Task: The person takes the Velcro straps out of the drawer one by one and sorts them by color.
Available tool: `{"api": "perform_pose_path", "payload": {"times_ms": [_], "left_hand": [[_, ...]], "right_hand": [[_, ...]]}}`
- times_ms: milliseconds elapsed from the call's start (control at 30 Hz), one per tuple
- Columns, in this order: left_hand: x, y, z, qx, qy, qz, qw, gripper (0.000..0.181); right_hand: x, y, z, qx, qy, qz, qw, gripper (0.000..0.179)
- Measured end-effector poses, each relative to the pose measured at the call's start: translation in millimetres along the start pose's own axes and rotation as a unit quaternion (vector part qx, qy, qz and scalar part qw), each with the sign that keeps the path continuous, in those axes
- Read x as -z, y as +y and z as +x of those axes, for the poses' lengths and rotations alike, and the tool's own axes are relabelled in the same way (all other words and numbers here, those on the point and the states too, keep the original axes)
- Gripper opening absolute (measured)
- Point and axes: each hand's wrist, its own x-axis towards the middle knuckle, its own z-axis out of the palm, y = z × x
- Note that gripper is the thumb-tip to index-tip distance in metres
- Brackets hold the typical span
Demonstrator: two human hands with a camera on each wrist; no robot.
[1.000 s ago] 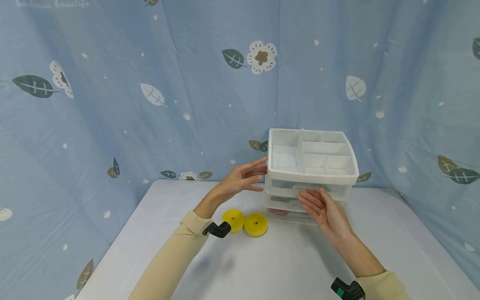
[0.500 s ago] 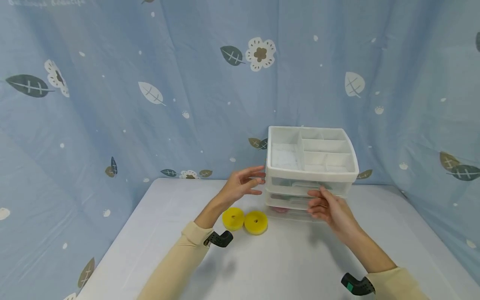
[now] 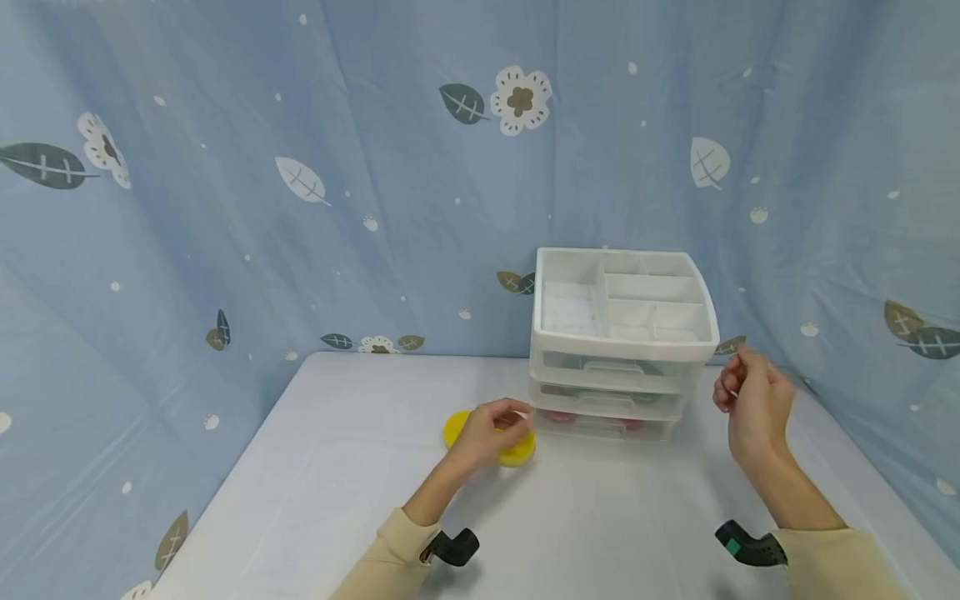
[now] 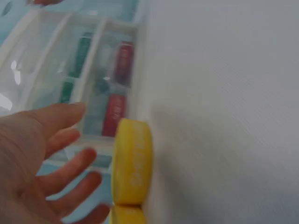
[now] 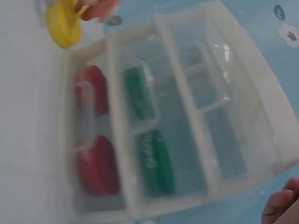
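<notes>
My left hand (image 3: 491, 433) hovers over two thick yellow discs, its fingers spread and loosely bent, with nothing gripped. One yellow disc (image 4: 133, 161) shows pale lettering on its side; part of the second yellow disc (image 4: 127, 215) appears below it. In the head view the hand partly hides both. My right hand (image 3: 757, 404) is raised off the right side of a white drawer unit (image 3: 622, 343), fingers loosely curled and holding nothing. All three clear-fronted drawers are closed. Red round pieces (image 5: 98, 165) sit in the bottom drawer, green pieces (image 5: 156, 161) in the middle one.
The unit's top is a tray with divided compartments (image 3: 652, 287). It stands on a white-covered table (image 3: 600, 517), near the back edge. A blue patterned curtain (image 3: 390, 167) hangs behind and along both sides.
My left hand has come down from the unit's left side to the yellow discs. My right hand has left the drawer fronts and moved right, beyond the unit.
</notes>
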Motion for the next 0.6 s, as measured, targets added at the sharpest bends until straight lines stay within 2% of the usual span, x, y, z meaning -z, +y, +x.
{"api": "perform_pose_path", "payload": {"times_ms": [33,67,100,133,200,267,367,433,500,600], "left_hand": [[-1.2,-2.4,-1.7,-0.02,0.013,0.077,0.9967,0.033],[-2.4,-4.4,-3.4,-0.04,0.028,0.152,0.9872,0.034],[-3.4,-6.5,-4.8,-0.058,0.041,0.221,0.9728,0.035],[-4.3,-7.9,-6.0,-0.069,0.048,0.27,0.9593,0.037],[-5.9,-11.2,-6.7,-0.082,0.054,0.331,0.9387,0.041],[-6.7,-13.8,-6.5,-0.08,0.046,0.366,0.9261,0.044],[-7.1,-18.1,-4.9,-0.072,0.03,0.392,0.9165,0.045],[-6.7,-20.0,-4.0,-0.068,0.023,0.404,0.9119,0.045],[-6.1,-21.2,-3.2,-0.07,0.021,0.407,0.9104,0.043],[-4.0,-21.8,-3.0,-0.071,0.018,0.408,0.9099,0.042]], "right_hand": [[-1,-4,5.1,0.01,0.0,-0.016,0.9998,0.03],[-3,-9,9.7,0.019,0.001,-0.04,0.999,0.027],[-5,-12,14.4,0.025,0.001,-0.065,0.9976,0.026],[-7,-15,18.8,0.031,-0.001,-0.102,0.9944,0.027],[-11,-20,26.0,0.031,-0.011,-0.186,0.982,0.032],[-14,-25,32.1,0.026,-0.038,-0.279,0.9593,0.046],[-17,-29,39.3,0.023,-0.094,-0.386,0.9175,0.068],[-19,-30,42.6,0.019,-0.124,-0.416,0.9008,0.077],[-19,-30,44.5,0.015,-0.138,-0.425,0.8945,0.079],[-17,-28,46.2,0.015,-0.141,-0.426,0.8935,0.08]]}}
